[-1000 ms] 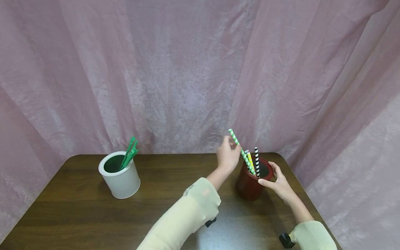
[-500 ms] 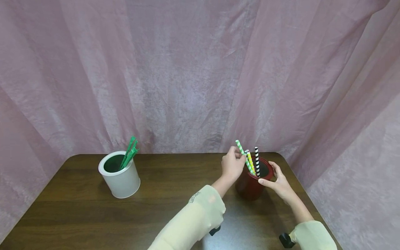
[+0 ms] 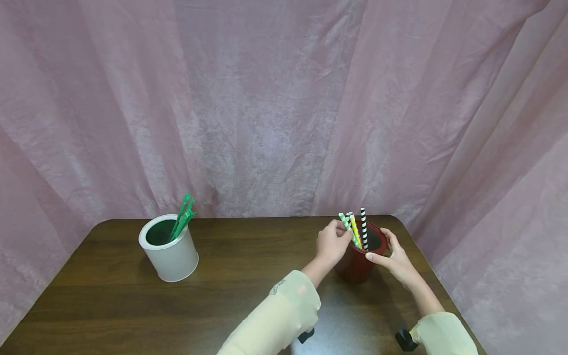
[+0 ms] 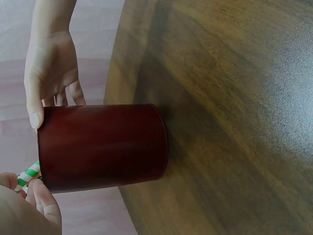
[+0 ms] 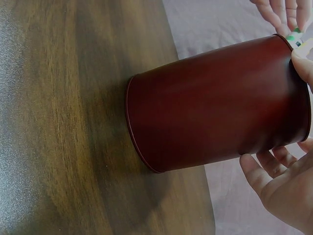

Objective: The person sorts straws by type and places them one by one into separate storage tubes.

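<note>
A dark red cylindrical pot (image 3: 355, 268) stands upright on the table at the right. My left hand (image 3: 330, 245) pinches a green-and-white striped straw (image 3: 341, 217) at the pot's left rim; the straw's lower part is inside the pot. Beside it in the pot are a yellow patterned straw (image 3: 354, 226) and a black-and-white striped straw (image 3: 364, 227). On the other side my right hand (image 3: 396, 260) grips the pot at its rim, with the thumb on the near side. The right wrist view shows that hand's fingers (image 5: 254, 171) along the pot's side wall.
A white cylindrical pot (image 3: 175, 261) holding several green sticks (image 3: 183, 219) stands at the left of the brown wooden table (image 3: 133, 315). A pink curtain (image 3: 266, 108) hangs behind the table and along its right side.
My left hand has moved down and slightly right, lowering the green-and-white straw further into the red pot. The right hand keeps its grip on the rim.
</note>
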The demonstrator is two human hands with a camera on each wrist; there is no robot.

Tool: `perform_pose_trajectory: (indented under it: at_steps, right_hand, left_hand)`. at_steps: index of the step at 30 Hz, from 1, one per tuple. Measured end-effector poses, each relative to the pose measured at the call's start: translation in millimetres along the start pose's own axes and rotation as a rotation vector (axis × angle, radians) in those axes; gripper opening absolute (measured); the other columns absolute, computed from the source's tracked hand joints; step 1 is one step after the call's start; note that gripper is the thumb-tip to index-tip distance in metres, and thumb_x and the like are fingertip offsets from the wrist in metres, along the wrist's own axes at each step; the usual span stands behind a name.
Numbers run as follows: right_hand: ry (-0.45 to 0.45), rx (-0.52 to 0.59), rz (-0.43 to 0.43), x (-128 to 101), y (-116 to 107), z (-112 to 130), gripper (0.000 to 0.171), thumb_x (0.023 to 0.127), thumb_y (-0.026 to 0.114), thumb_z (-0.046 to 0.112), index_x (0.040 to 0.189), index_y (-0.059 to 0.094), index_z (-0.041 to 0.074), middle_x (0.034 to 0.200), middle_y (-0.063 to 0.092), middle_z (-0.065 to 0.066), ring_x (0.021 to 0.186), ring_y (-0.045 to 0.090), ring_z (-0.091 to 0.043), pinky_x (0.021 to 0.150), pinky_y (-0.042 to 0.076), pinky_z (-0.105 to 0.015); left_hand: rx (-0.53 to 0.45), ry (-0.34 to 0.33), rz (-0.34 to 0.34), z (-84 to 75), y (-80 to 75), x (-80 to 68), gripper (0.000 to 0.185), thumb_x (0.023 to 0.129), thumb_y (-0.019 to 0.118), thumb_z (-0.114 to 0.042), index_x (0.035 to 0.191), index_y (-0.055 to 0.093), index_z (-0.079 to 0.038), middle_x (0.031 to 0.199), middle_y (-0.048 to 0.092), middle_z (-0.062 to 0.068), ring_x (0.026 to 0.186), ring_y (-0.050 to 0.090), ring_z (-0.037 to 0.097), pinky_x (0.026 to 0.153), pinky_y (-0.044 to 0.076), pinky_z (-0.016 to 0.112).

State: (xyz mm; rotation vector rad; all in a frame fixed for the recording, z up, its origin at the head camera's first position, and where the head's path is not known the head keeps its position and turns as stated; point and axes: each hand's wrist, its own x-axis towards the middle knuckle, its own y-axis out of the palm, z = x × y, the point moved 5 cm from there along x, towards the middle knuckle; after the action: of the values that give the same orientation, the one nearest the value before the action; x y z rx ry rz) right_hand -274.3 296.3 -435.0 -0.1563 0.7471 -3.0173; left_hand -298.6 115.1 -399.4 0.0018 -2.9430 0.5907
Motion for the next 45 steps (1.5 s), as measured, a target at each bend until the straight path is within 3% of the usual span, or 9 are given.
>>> perform_pose_trajectory:
  at_steps: [6,15,24,31,35,37,40,43,45]
  right_hand:
    - [0.002,0.011,0.007,0,0,0,0.079,0.077,0.065,0.014,0.136,0.015,0.003,0.133,0.031,-0.022,0.114,0.032,-0.027,0.09,0.033,-0.046]
    - [0.0,0.021,0.009,-1,2,0,0.079,0.077,0.065,0.013,0.136,0.014,0.003,0.133,0.031,-0.021,0.114,0.031,-0.025,0.09,0.033,-0.047]
    - [-0.003,0.008,0.005,1,4,-1,0.078,0.077,0.065,0.013,0.136,0.015,0.004,0.132,0.032,-0.02,0.112,0.033,-0.023,0.088,0.036,-0.043]
    - [0.008,-0.004,0.017,1,3,0,0.079,0.077,0.065,0.014,0.137,0.015,0.004,0.129,0.036,-0.02,0.109,0.035,-0.02,0.085,0.038,-0.041]
    - [0.001,-0.005,0.021,2,2,2,0.079,0.076,0.066,0.013,0.136,0.015,0.003,0.129,0.036,-0.02,0.105,0.037,-0.01,0.087,0.036,-0.043]
    - [-0.004,-0.006,0.025,2,2,2,0.079,0.077,0.066,0.013,0.137,0.015,0.003,0.132,0.034,-0.02,0.104,0.037,-0.004,0.087,0.037,-0.037]
    - [-0.004,0.011,0.041,0,0,0,0.08,0.078,0.064,0.013,0.138,0.012,0.002,0.136,0.028,-0.023,0.115,0.038,-0.016,0.091,0.037,-0.041]
    - [0.006,0.024,0.053,-3,-3,-3,0.079,0.083,0.06,0.016,0.139,0.007,0.002,0.14,0.02,-0.026,0.125,0.027,-0.038,0.096,0.032,-0.052]
    - [0.019,0.015,0.046,-5,-5,-6,0.076,0.086,0.056,0.02,0.14,0.006,0.003,0.14,0.018,-0.027,0.126,0.023,-0.045,0.096,0.027,-0.059]
  left_hand:
    - [0.043,0.007,-0.008,4.1,3.1,-2.6,0.013,0.079,0.061,-0.026,0.086,0.063,-0.015,0.077,0.065,-0.005,0.074,0.059,0.01,0.061,0.04,0.022]
    - [0.115,0.0,-0.022,12.3,4.5,-6.4,0.013,0.079,0.062,-0.03,0.083,0.067,-0.019,0.077,0.057,-0.005,0.072,0.054,0.011,0.057,0.037,0.021]
    - [-0.026,0.046,-0.001,28.0,3.2,-5.6,0.014,0.075,0.067,-0.023,0.086,0.065,-0.015,0.079,0.061,-0.004,0.07,0.056,0.007,0.06,0.04,0.019]
    - [-0.094,0.067,0.055,38.3,-4.7,-6.2,0.019,0.075,0.067,-0.017,0.092,0.064,-0.009,0.081,0.064,0.001,0.063,0.054,0.004,0.057,0.043,0.018]
    - [-0.112,0.045,0.094,47.0,-10.2,-5.9,0.02,0.075,0.067,-0.016,0.094,0.063,-0.01,0.082,0.064,0.001,0.061,0.052,0.002,0.053,0.042,0.017]
    - [-0.12,0.05,0.109,51.2,-13.5,-6.2,0.02,0.075,0.067,-0.015,0.094,0.063,-0.009,0.083,0.064,0.002,0.06,0.052,0.002,0.052,0.042,0.017]
    - [-0.133,0.059,0.138,58.2,-18.7,-8.0,0.02,0.076,0.067,-0.014,0.095,0.062,-0.009,0.083,0.064,0.003,0.059,0.051,0.002,0.051,0.042,0.017]
    - [-0.144,0.06,0.166,67.0,-26.1,-8.8,0.021,0.076,0.067,-0.014,0.096,0.061,-0.008,0.085,0.063,0.003,0.058,0.052,0.003,0.051,0.043,0.018]
    - [-0.143,0.053,0.173,73.4,-33.0,-8.7,0.021,0.077,0.066,-0.014,0.096,0.061,-0.009,0.085,0.063,0.004,0.06,0.053,0.005,0.052,0.043,0.019]
